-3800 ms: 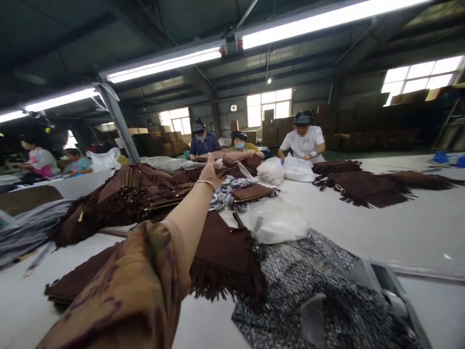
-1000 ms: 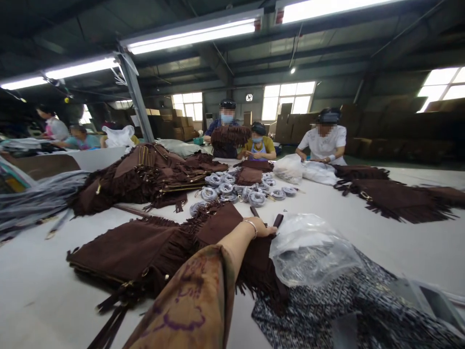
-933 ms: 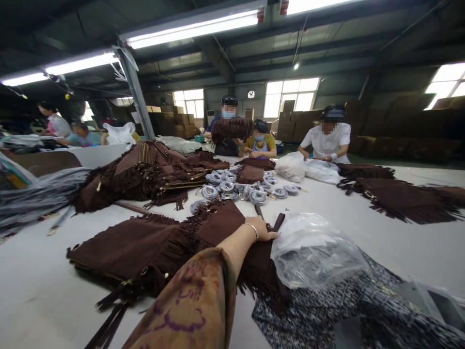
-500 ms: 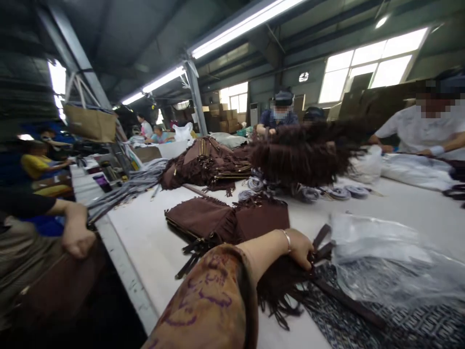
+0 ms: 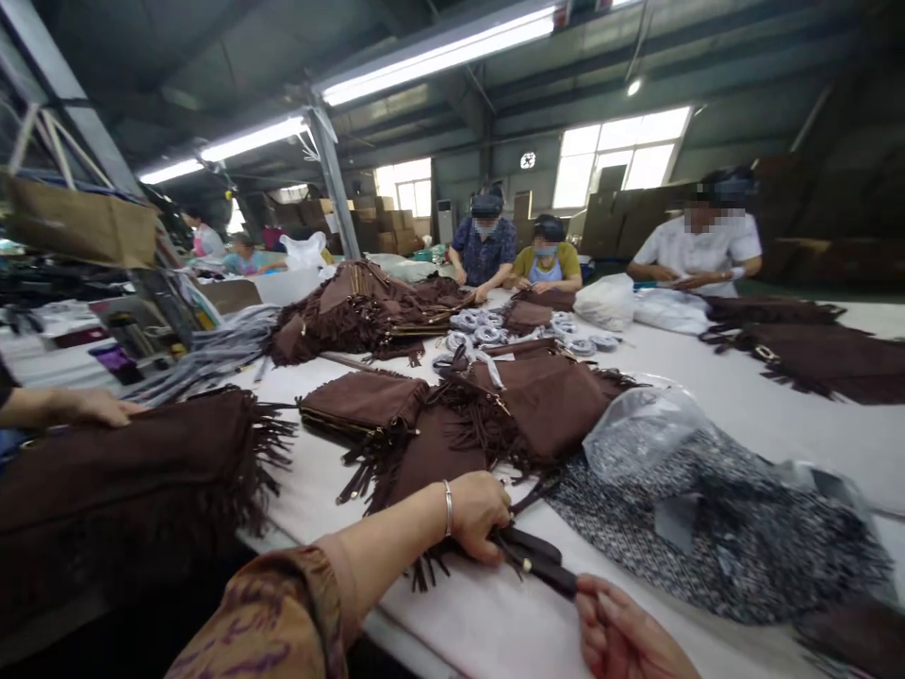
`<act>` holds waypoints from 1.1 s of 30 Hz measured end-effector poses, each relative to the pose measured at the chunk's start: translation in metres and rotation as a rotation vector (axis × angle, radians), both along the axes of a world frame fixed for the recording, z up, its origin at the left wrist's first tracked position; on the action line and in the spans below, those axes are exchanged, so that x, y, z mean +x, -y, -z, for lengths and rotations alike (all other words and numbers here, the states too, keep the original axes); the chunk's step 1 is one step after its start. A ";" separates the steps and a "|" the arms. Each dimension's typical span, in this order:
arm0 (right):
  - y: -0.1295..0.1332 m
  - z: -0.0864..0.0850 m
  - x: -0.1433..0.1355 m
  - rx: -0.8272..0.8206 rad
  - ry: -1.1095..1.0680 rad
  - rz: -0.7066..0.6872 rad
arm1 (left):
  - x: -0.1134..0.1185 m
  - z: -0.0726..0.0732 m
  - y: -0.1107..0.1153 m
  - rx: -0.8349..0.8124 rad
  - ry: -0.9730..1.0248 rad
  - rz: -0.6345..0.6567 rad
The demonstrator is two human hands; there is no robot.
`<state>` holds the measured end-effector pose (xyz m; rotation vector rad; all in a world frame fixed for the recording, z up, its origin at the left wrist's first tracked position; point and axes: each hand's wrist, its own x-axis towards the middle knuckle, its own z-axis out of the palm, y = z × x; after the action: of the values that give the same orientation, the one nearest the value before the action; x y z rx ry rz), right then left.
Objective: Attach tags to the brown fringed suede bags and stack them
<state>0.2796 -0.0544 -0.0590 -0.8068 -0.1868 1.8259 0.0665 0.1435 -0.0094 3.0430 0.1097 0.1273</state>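
Observation:
My left hand (image 5: 481,517), with a silver bracelet at the wrist, is closed on a dark brown strap (image 5: 541,564) by the edge of a brown fringed bag (image 5: 438,448). At the strap's other end my right hand (image 5: 622,627) pinches it between thumb and fingers, low in the view. The strap stretches between both hands and has a small metal fitting on it. Another fringed bag (image 5: 558,401) lies across the first one's far side. To its left rests a folded brown bag (image 5: 364,401) with a gold zip.
Patterned fabric in clear plastic (image 5: 707,528) lies on the right. Behind are coiled grey straps (image 5: 487,330) and a heap of brown bags (image 5: 346,316). At left, a co-worker's hand (image 5: 89,405) rests on a fringed bag (image 5: 141,462). Several people work across the table.
The view has swung right. A blurred fringed bag in the air is gone from there, and one lies nearer on the table. My right hand has come into view on the strap.

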 end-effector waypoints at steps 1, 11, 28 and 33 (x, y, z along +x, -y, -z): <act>0.002 -0.002 -0.001 -0.006 -0.022 0.021 | -0.005 0.001 0.005 -0.006 0.001 -0.004; 0.014 -0.010 -0.007 0.071 0.135 0.119 | -0.022 -0.016 0.070 0.047 -0.041 -0.302; -0.012 -0.023 -0.037 0.778 2.119 -0.374 | -0.056 -0.029 0.186 -0.431 0.391 -0.812; -0.006 -0.029 -0.024 0.728 2.096 -0.445 | -0.026 -0.026 0.184 -0.291 0.282 -0.630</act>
<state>0.2551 -0.0486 -0.0297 -1.7975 -2.2382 0.3353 0.0408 -0.0408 0.0164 2.5601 0.9622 0.5257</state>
